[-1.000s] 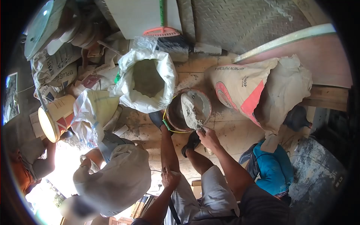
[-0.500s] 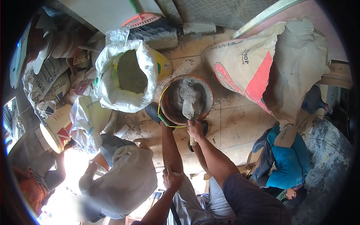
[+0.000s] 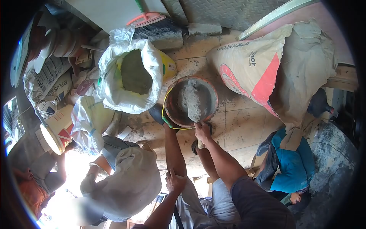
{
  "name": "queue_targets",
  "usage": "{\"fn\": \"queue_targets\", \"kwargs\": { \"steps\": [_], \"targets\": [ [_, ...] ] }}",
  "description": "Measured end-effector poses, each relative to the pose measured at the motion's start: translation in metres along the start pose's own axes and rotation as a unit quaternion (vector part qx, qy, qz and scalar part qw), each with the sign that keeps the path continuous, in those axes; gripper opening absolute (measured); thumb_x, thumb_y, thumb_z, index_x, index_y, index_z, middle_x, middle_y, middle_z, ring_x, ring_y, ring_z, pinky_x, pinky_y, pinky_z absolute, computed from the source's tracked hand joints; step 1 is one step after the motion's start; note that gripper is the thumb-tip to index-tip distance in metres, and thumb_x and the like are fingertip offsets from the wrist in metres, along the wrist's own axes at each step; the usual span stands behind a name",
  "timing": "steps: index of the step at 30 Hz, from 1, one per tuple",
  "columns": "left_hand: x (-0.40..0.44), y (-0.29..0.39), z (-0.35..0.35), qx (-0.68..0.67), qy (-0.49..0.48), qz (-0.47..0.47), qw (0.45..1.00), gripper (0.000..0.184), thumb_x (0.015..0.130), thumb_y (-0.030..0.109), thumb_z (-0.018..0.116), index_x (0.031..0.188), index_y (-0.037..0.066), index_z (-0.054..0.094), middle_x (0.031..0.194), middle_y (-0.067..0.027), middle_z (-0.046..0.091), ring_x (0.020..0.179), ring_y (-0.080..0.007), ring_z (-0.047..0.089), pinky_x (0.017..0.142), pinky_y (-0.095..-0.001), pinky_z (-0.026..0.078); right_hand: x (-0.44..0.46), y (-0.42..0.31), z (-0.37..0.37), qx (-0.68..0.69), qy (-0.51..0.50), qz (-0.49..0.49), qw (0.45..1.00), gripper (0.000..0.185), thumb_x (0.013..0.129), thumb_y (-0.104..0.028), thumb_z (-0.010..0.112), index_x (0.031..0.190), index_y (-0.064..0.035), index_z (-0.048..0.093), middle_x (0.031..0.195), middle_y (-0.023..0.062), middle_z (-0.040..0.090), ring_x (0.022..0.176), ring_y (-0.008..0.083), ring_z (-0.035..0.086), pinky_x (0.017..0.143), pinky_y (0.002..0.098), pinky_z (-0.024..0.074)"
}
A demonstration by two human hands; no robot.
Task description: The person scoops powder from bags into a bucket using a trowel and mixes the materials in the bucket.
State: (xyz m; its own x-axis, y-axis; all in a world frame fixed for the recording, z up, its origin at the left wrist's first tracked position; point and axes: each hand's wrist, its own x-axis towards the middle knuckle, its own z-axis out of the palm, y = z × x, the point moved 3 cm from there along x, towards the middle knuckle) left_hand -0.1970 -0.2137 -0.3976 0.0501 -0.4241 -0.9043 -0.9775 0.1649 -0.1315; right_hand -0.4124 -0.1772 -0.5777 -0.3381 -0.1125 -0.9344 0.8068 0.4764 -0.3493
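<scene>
R grip (image 3: pixel 202 132) closed on trowel (image 3: pixel 200 144), long axis fore-aft, blade fwd over bucket (image 3: pixel 214 102); L hand (image 3: pixel 175 183) on knee (image 3: pixel 180 171), closure unclear.

One bucket (image 3: pixel 211 87), one trowel (image 3: pixel 194 114) and one broom (image 3: pixel 148 20) were counted. One open white bag (image 3: pixel 154 97) and one red-marked brown sack (image 3: pixel 255 72) were seen, with three other people (image 3: pixel 131 179).

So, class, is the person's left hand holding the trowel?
No, the right hand grips the trowel's handle, while the left hand rests on the leg.
</scene>
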Motion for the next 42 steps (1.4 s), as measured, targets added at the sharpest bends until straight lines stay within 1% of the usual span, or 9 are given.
{"fn": "queue_targets", "kwargs": {
  "steps": [11, 13, 16, 27, 31, 33, 37, 41, 42],
  "targets": [
    [0.003, -0.009, 0.006, -0.016, 0.011, 0.014, 1.0, 0.083, 0.067, 0.036, 0.073, 0.134, 0.005, 0.035, 0.125, -0.0204, 0.043, 0.115, -0.0373, 0.046, 0.094, -0.0465, 0.043, 0.018, 0.017, -0.001, 0.011, -0.006, 0.022, 1.0, 0.014, 0.09, -0.019, 0.056, 0.087, -0.0057, 0.055, 0.059, -0.0007, 0.047, 0.041, 0.0098, 0.043, 0.036, 0.0254, 0.0354],
    [0.005, -0.008, 0.003, -0.022, 0.013, 0.009, 1.0, 0.083, 0.067, 0.036, 0.073, 0.134, 0.005, 0.035, 0.125, -0.0205, 0.043, 0.115, -0.0376, 0.046, 0.094, -0.0466, 0.042, 0.068, 0.066, -0.01, -0.243, 0.005, -0.318, 0.916, 0.016, 0.089, -0.021, 0.055, 0.086, -0.0048, 0.055, 0.058, 0.0005, 0.047, 0.041, 0.0121, 0.045, 0.037, 0.0286, 0.0375],
    [0.006, -0.01, 0.003, -0.024, 0.007, 0.007, 1.0, 0.083, 0.067, 0.036, 0.072, 0.134, 0.005, 0.035, 0.125, -0.0209, 0.043, 0.115, -0.0381, 0.046, 0.095, -0.0467, 0.042, 0.048, 0.04, -0.01, -0.309, 0.004, -0.23, 0.923, 0.022, 0.085, -0.021, 0.052, 0.089, -0.0002, 0.056, 0.08, 0.0222, 0.061, 0.077, 0.0395, 0.061, 0.068, 0.0468, 0.048],
    [0.006, -0.013, 0.0, -0.011, -0.018, -0.003, 1.0, 0.084, 0.07, 0.04, 0.071, 0.137, 0.008, 0.032, 0.132, -0.02, 0.038, 0.119, -0.0364, 0.043, 0.095, -0.0463, 0.042, 0.008, -0.073, -0.018, -0.571, 0.016, -0.137, 0.81, 0.041, 0.086, -0.034, 0.05, 0.108, 0.0002, 0.056, 0.105, 0.0249, 0.061, 0.099, 0.0411, 0.058, 0.087, 0.0468, 0.0469],
    [0.005, -0.019, 0.006, -0.021, -0.03, -0.005, 0.999, 0.085, 0.07, 0.041, 0.071, 0.138, 0.007, 0.031, 0.133, -0.0205, 0.037, 0.121, -0.0369, 0.042, 0.096, -0.0472, 0.041, 0.016, -0.05, -0.024, -0.58, 0.045, -0.19, 0.791, 0.045, 0.086, -0.033, 0.051, 0.113, 0.0025, 0.055, 0.098, 0.0278, 0.062, 0.092, 0.0392, 0.062, 0.083, 0.0446, 0.0488],
    [0.007, -0.019, 0.009, -0.031, 0.012, 0.005, 0.999, 0.084, 0.065, 0.035, 0.073, 0.134, 0.008, 0.033, 0.126, -0.021, 0.041, 0.116, -0.039, 0.045, 0.094, -0.0479, 0.043, 0.03, -0.032, -0.028, -0.41, 0.051, -0.119, 0.903, 0.039, 0.086, -0.032, 0.051, 0.105, 0.0013, 0.057, 0.09, 0.024, 0.065, 0.091, 0.0412, 0.061, 0.08, 0.0473, 0.0477],
    [0.005, -0.011, 0.001, -0.047, 0.007, 0.003, 0.999, 0.084, 0.065, 0.035, 0.073, 0.134, 0.008, 0.033, 0.126, -0.0212, 0.041, 0.116, -0.039, 0.044, 0.094, -0.0481, 0.043, 0.016, -0.004, -0.025, -0.102, -0.046, 0.021, 0.994, 0.024, 0.087, -0.025, 0.057, 0.083, -0.0021, 0.054, 0.057, 0.0057, 0.053, 0.04, 0.0171, 0.05, 0.037, 0.0324, 0.0406],
    [0.001, -0.015, 0.001, -0.046, -0.004, -0.005, 0.999, 0.085, 0.066, 0.036, 0.073, 0.135, 0.007, 0.032, 0.126, -0.0218, 0.041, 0.117, -0.0389, 0.044, 0.095, -0.0475, 0.042, 0.001, -0.006, -0.006, -0.073, -0.003, 0.047, 0.996, 0.016, 0.088, -0.021, 0.057, 0.08, -0.011, 0.048, 0.056, -0.0029, 0.043, 0.041, 0.0077, 0.041, 0.035, 0.0235, 0.0337],
    [0.003, -0.013, 0.001, -0.045, -0.004, -0.001, 0.999, 0.086, 0.066, 0.036, 0.073, 0.136, 0.007, 0.032, 0.127, -0.0219, 0.04, 0.117, -0.0388, 0.044, 0.095, -0.0471, 0.042, 0.028, 0.021, -0.018, -0.126, -0.025, -0.008, 0.992, 0.017, 0.088, -0.022, 0.057, 0.083, -0.0064, 0.052, 0.062, 0.005, 0.053, 0.048, 0.0174, 0.052, 0.043, 0.0304, 0.043]
  ]
}}
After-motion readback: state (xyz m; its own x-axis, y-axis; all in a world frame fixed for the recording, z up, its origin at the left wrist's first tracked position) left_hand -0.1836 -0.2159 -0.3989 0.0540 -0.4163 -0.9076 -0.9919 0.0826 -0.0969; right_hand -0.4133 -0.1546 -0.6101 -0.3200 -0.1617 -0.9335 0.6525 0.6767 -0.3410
